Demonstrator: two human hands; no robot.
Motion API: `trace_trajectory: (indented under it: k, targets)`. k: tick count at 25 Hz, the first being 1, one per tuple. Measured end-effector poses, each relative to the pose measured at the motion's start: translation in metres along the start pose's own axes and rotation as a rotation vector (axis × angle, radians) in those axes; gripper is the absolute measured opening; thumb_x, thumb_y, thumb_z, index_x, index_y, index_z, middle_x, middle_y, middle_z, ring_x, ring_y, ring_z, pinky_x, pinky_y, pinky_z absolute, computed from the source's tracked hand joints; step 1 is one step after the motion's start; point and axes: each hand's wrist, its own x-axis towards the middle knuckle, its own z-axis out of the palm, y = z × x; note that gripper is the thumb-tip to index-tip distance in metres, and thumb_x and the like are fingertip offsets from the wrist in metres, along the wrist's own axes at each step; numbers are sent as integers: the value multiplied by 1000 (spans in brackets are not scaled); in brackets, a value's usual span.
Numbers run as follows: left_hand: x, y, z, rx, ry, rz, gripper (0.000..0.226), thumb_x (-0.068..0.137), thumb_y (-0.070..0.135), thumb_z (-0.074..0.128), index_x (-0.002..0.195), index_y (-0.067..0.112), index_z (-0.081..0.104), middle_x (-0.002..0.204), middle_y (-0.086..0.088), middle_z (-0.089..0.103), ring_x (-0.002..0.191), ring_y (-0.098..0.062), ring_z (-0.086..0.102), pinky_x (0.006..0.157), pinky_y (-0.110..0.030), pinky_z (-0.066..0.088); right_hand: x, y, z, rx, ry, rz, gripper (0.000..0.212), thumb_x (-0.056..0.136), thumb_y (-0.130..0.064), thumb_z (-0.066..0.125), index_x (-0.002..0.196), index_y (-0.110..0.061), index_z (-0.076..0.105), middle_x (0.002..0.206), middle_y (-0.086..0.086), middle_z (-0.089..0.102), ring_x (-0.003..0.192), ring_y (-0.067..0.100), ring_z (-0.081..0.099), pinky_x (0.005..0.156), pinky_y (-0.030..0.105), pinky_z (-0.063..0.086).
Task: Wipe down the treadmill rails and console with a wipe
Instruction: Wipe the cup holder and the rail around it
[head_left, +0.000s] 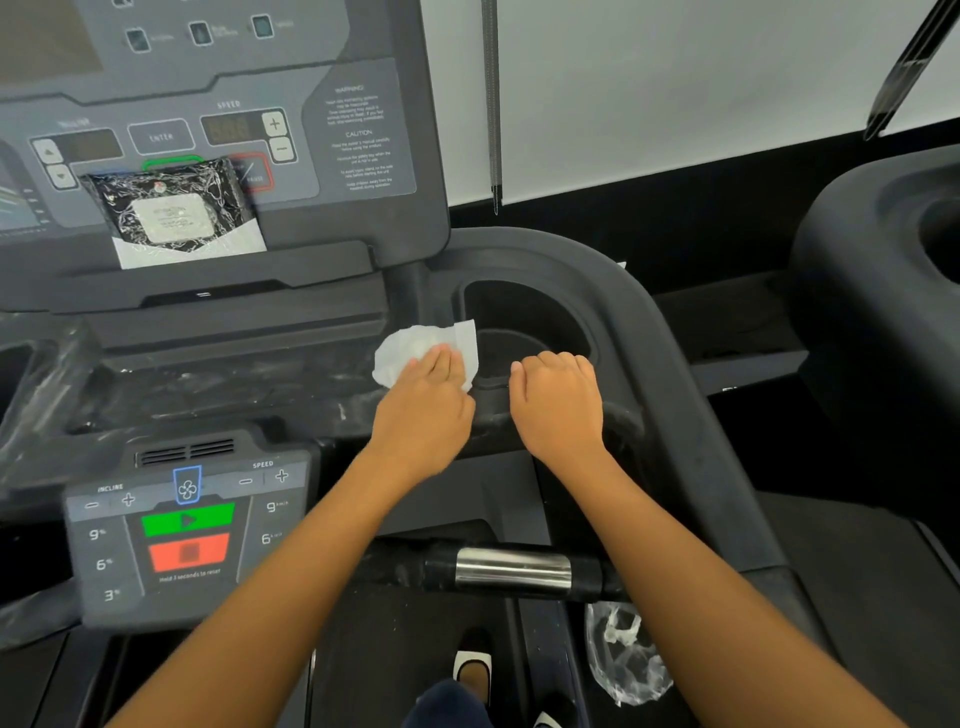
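Observation:
A crumpled white wipe (415, 345) lies on the dark treadmill console (234, 332), just left of the round cup holder (524, 327). My left hand (428, 408) presses down on the wipe with its fingers flat over it. My right hand (558, 400) rests on the console's front lip below the cup holder, fingers curled over the edge and holding nothing. The right rail (691, 415) curves away from the cup holder toward the lower right. The upper display panel (208, 130) with its speed buttons rises at the top left.
A black wipe packet (174, 210) leans on the console ledge. A lower control pad (184, 525) with green and red buttons sits at the left. A metal-sleeved grip bar (511, 569) crosses under my forearms. Crumpled clear plastic (626, 654) hangs at the lower right. Another treadmill (883, 249) stands to the right.

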Motion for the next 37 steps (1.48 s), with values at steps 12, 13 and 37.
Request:
trace_trajectory:
  k: [12, 13, 37]
  targets:
    - [44, -21, 10, -396, 92, -168, 46, 97, 20, 25, 130, -2, 48, 137, -15, 46, 126, -26, 38, 106, -40, 32, -2, -1, 3, 2, 26, 9, 40, 99, -26, 38, 67, -14, 59, 64, -1, 55, 66, 16, 51, 80, 35, 44]
    - [31, -16, 8, -357, 109, -139, 47, 95, 19, 23, 120, -1, 56, 132, -17, 49, 122, -28, 41, 102, -42, 35, -2, -1, 3, 6, 31, 11, 40, 99, -26, 38, 66, -14, 59, 64, -1, 56, 65, 16, 51, 80, 35, 44]
    - [38, -33, 27, -482, -11, -206, 60, 100, 27, 23, 151, 2, 6, 160, -11, -2, 147, -25, -5, 120, -39, 2, -1, -2, 4, 29, 46, 37, 40, 97, -25, 39, 62, -14, 55, 61, -2, 50, 64, 17, 49, 83, 37, 45]
